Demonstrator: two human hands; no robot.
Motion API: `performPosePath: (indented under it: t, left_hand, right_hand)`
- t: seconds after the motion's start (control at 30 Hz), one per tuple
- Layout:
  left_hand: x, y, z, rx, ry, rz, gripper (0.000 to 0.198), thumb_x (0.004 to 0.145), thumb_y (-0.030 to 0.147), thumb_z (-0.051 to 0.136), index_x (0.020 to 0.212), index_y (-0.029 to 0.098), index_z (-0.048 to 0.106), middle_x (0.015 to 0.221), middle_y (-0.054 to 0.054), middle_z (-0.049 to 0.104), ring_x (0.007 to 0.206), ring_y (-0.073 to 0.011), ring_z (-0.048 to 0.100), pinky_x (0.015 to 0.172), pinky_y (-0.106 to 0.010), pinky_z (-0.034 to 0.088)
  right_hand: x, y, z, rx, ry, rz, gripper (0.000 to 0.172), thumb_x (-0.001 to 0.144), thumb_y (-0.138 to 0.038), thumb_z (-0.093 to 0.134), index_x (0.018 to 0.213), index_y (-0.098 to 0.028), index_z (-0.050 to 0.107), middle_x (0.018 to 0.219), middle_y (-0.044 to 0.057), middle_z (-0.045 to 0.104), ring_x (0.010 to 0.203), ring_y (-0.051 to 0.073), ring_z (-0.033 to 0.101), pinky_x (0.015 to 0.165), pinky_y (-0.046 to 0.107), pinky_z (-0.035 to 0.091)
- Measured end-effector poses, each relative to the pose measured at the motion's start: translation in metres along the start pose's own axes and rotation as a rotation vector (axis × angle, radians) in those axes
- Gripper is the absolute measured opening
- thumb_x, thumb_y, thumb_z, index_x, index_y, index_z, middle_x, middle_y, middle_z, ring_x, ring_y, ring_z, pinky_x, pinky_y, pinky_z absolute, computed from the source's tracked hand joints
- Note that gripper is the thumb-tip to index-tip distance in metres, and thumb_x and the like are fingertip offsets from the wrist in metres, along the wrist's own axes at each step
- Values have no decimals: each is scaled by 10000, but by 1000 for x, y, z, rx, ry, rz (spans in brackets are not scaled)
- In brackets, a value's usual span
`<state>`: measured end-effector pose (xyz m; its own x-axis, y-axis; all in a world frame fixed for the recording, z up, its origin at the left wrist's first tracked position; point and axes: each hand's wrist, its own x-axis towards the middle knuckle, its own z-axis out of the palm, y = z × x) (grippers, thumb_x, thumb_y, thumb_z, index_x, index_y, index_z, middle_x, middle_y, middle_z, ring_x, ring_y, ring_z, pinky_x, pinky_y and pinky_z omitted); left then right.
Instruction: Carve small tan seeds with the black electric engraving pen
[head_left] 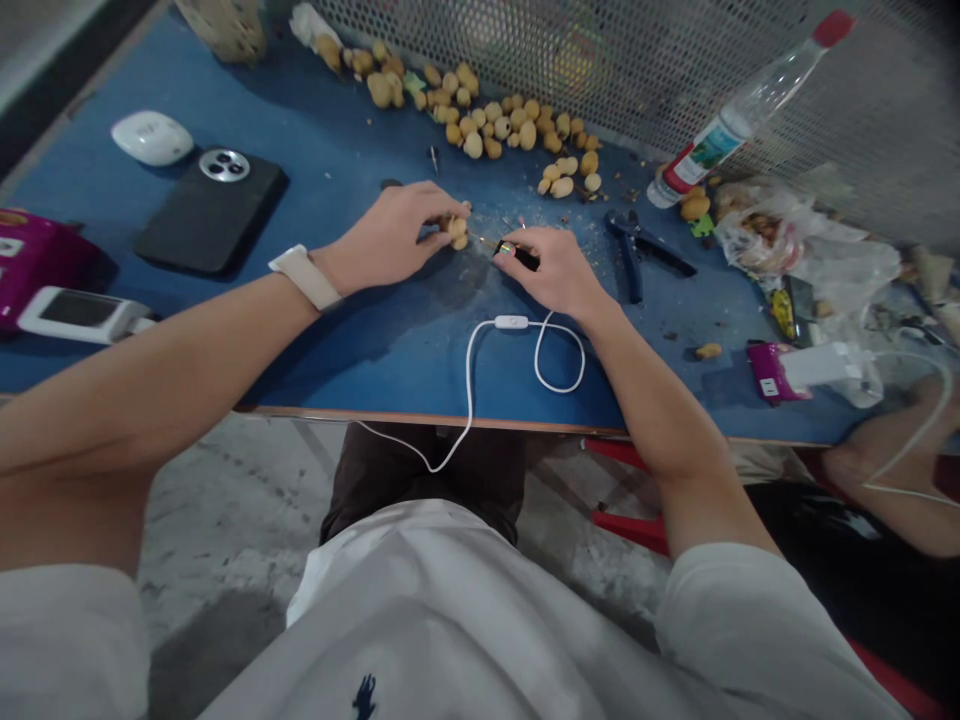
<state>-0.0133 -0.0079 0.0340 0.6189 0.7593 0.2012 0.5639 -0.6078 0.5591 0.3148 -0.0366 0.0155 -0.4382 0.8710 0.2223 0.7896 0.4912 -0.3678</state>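
My left hand (390,240) pinches a small tan bead-like nut (456,232) between thumb and fingers, above the blue tabletop (360,340). My right hand (551,270) grips a small black electric pen-like tool (516,255), its tip close to that nut. The exact tip is hard to make out. From this tool, a white cable (470,380) with an inline switch (511,322) loops across the table and over its front edge. Pale dust and crumbs are scattered around both hands.
A heap of tan nuts (472,125) lies along a perforated metal screen (540,50). Blue-handled pliers (634,250), a black phone (210,210), a plastic bottle (750,100) and crumpled plastic bags (795,240) share the table. Another person's arm (900,460) shows at right.
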Motion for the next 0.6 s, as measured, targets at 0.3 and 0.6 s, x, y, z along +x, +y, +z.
performPosePath:
  t: [0.3,0.6]
  left_hand:
    - [4,-11,9,-6,65,10,952,1147,1029,410,1693,380,845,1459,-41,942,1490,-370,759,1416,-596,584]
    - [3,-9,8,22,73,1,927,1139,964,411,1715,381,843,1528,-56,935,1509,-403,771,1425,-649,586]
  right_hand:
    - [-2,-4,-4,-1,-30,6,658,1260,-883,553,1289,-338,920,1203,143,944,1178,451,871,1205,696,711]
    - [-2,-6,-5,5,-25,-1,664,1263,-886,554,1277,-326,910,1160,138,933,1179,442,866,1202,671,704]
